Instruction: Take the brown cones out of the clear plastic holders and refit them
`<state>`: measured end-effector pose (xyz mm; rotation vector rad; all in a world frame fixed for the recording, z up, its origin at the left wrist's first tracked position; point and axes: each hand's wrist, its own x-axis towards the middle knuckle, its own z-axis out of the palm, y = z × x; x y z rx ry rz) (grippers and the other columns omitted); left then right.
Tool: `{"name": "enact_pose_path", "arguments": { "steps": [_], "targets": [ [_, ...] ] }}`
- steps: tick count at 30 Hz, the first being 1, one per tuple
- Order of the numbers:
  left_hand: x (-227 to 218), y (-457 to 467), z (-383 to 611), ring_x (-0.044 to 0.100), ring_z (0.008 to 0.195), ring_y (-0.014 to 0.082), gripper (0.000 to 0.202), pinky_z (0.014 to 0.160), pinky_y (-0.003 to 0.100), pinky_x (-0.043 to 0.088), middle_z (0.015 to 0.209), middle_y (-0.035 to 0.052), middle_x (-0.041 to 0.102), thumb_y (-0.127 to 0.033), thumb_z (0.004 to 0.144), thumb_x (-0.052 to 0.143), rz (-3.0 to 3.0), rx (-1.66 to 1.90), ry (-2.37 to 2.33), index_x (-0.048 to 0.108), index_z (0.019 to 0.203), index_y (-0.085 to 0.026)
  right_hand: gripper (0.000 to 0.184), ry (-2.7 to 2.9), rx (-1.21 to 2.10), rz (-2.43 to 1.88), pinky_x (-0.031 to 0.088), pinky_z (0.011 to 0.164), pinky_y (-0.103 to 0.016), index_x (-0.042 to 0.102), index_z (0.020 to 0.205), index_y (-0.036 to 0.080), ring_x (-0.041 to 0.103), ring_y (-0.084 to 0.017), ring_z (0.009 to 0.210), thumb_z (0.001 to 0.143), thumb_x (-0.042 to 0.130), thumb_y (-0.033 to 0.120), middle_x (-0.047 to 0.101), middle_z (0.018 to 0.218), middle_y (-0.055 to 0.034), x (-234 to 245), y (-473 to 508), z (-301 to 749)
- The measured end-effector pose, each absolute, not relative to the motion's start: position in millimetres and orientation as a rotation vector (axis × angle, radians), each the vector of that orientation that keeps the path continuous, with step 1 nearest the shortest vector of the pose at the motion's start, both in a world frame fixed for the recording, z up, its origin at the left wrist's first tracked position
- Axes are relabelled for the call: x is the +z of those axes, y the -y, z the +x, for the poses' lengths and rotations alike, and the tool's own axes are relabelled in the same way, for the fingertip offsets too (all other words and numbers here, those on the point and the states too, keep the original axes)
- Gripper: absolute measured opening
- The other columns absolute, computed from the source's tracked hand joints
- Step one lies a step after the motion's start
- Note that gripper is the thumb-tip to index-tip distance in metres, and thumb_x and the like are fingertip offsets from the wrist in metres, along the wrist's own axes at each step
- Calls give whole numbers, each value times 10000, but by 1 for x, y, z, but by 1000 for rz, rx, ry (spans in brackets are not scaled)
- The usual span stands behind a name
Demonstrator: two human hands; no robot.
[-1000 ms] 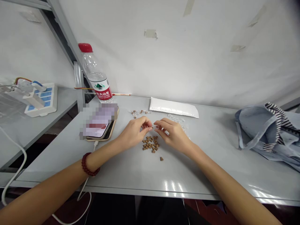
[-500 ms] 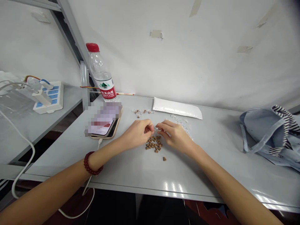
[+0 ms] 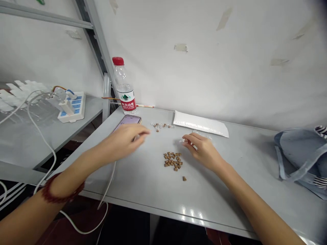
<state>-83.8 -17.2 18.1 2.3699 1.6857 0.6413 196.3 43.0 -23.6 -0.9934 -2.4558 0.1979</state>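
My left hand (image 3: 125,140) is blurred by motion, with its fingers drawn together above the table, just to the right of a smartphone (image 3: 127,121). Whether it holds anything is hard to tell. My right hand (image 3: 201,148) pinches a small piece of clear plastic wrapper (image 3: 185,140) and rests near the white padded envelope (image 3: 200,124). Between my hands lies a heap of small brown pieces (image 3: 173,161), with one stray piece (image 3: 184,178) nearer me. Several wrapped sweets (image 3: 162,126) lie in a row further back.
A water bottle (image 3: 124,85) with a red cap stands at the grey table's (image 3: 143,190) back left. A white cable runs across the table's front edge. A denim bag (image 3: 298,153) lies at right. A power strip (image 3: 71,107) sits on a side shelf at left.
My left hand has moved left, away from my right hand, and the two no longer meet above the brown heap. The whole view has shifted, with the table appearing further right and lower.
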Motion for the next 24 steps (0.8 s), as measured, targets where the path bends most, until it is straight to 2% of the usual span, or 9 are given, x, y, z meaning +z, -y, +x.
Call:
{"name": "enact_pose_path", "arguments": {
  "steps": [1, 3, 5, 7, 11, 18, 24],
  "targets": [
    [13, 26, -97, 596, 972, 257, 259, 859, 390, 480, 1002, 39, 680, -320, 898, 424, 2420, 761, -1842, 645, 1011, -246, 194, 2435, 193, -990, 445, 571, -290, 610, 1011, 157, 585, -164, 654, 918, 443, 186, 644, 887, -98, -22, -42, 196],
    [-2, 44, -122, 449, 1207, 347, 330, 1013, 516, 376, 1236, 63, 581, -381, 880, 498, 2433, 819, -2147, 569, 1174, -252, 187, 2405, 183, -975, 444, 558, -287, 610, 1007, 162, 583, -162, 642, 920, 448, 194, 648, 882, -95, -20, -41, 195],
    [-19, 60, -141, 325, 1292, 410, 400, 1029, 604, 319, 1341, 78, 488, -429, 864, 519, 2433, 739, -2288, 526, 1229, -265, 185, 2390, 166, -956, 445, 554, -287, 612, 1011, 166, 587, -162, 639, 921, 454, 198, 654, 885, -95, -20, -40, 195],
    [-32, 68, -151, 266, 1319, 434, 407, 1006, 630, 326, 1388, 107, 420, -458, 881, 479, 2426, 604, -2354, 528, 1231, -256, 183, 2383, 151, -944, 447, 552, -289, 615, 1009, 167, 593, -162, 637, 920, 459, 201, 660, 886, -93, -21, -41, 194],
    [-43, 70, -155, 288, 1295, 442, 396, 957, 625, 366, 1341, 151, 432, -479, 886, 437, 2445, 546, -2360, 585, 1176, -253, 180, 2349, 161, -945, 457, 558, -292, 616, 998, 152, 600, -168, 648, 918, 463, 202, 654, 856, -90, -23, -45, 193],
    [-46, 71, -153, 449, 1036, 435, 402, 739, 581, 449, 1094, 190, 531, -476, 865, 474, 2431, 553, -2437, 633, 1156, -249, 157, 2348, 151, -936, 456, 564, -292, 606, 985, 155, 586, -165, 641, 917, 473, 203, 644, 839, -81, -24, -48, 196],
    [-45, 74, -146, 455, 1030, 408, 396, 775, 532, 445, 1101, 167, 524, -462, 888, 453, 2417, 503, -2520, 617, 1175, -242, 159, 2382, 88, -929, 444, 554, -283, 611, 997, 142, 588, -159, 635, 909, 480, 165, 654, 861, -85, -25, -46, 199]
  ]
}}
